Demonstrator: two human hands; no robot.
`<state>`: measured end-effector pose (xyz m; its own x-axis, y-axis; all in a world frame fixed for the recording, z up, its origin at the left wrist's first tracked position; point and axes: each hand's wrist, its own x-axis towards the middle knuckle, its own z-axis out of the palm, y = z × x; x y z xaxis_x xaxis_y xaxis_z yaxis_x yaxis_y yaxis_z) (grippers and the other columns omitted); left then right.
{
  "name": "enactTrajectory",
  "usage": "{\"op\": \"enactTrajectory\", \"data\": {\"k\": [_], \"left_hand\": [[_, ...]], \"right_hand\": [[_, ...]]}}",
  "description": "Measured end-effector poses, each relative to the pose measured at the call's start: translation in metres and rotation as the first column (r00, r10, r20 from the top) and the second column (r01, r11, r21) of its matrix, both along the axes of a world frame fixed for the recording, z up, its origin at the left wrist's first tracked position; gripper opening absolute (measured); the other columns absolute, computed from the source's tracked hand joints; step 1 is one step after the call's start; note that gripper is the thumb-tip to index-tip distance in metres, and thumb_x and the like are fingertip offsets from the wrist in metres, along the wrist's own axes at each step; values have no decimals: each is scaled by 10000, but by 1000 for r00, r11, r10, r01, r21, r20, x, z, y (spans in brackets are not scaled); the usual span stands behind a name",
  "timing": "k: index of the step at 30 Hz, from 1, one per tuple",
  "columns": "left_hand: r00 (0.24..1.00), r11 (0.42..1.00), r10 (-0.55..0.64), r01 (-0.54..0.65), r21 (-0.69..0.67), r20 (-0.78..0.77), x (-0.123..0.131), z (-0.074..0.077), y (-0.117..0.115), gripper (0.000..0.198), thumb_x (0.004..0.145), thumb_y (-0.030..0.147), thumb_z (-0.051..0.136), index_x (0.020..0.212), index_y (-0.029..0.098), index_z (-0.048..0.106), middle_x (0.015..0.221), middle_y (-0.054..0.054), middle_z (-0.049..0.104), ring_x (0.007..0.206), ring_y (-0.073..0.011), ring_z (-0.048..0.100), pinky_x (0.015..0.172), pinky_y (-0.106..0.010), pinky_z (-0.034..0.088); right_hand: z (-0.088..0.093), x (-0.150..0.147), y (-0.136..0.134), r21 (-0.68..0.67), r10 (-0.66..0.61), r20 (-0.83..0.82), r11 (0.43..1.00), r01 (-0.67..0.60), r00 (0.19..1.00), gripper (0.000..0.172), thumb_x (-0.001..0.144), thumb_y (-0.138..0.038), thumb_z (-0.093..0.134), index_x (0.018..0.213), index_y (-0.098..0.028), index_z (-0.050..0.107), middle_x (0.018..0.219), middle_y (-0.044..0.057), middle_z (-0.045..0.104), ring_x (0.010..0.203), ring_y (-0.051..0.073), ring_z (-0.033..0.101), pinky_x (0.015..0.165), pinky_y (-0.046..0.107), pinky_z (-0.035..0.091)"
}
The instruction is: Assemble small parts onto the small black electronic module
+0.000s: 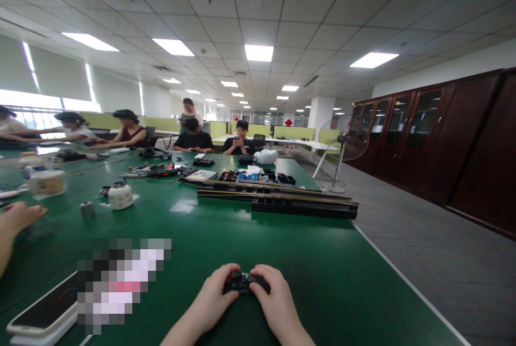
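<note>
Here both hands meet near the front edge of the green table (pixel 322 260). The left hand (pixel 212 295) and the right hand (pixel 274 297) pinch a small black part (pixel 243 282) between their fingertips. A phone (pixel 44 311) lies at the front left corner.

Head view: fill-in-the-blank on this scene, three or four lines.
The left hand and right hand together hold a small ____ part.
The table has a ____ top.
The phone lies to the ____ of both hands.
The fan stands on the ____, right of the table.
Missing words: black; green; left; floor.
</note>
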<state>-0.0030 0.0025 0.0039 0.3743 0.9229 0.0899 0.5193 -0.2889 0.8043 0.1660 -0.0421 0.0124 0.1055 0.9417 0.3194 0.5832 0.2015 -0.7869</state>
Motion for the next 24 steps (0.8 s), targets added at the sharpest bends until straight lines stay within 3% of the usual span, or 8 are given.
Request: {"op": "enactTrajectory", "data": {"k": [6,16,24], "left_hand": [[1000,1000,0,0,-30,-17,1,5,-1,471,604,119,517,1072,177,523,1026,-59,611,960,-195,550,895,-296,392],[1000,1000,0,0,-30,5,-1,-4,2,475,618,125,526,1089,187,520,1041,-51,613,972,-194,548,905,-294,382],[1000,999,-11,11,-43,-5,-3,1,1,465,632,127,528,1092,194,519,1058,-48,610,984,-190,547,907,-289,381]], "right_hand": [[-5,10,3,27,-135,-70,990,137,988,277,767,-284,494,995,-216,636,1009,54,660,984,207,589,887,322,439],[-10,27,9,43,-271,-253,956,290,929,380,797,-384,443,1071,-165,590,1086,93,639,1016,222,591,887,340,460],[-10,34,9,20,-372,-245,921,389,895,442,824,-434,381,1142,-164,529,1144,96,602,1056,220,563,866,315,463]]}}
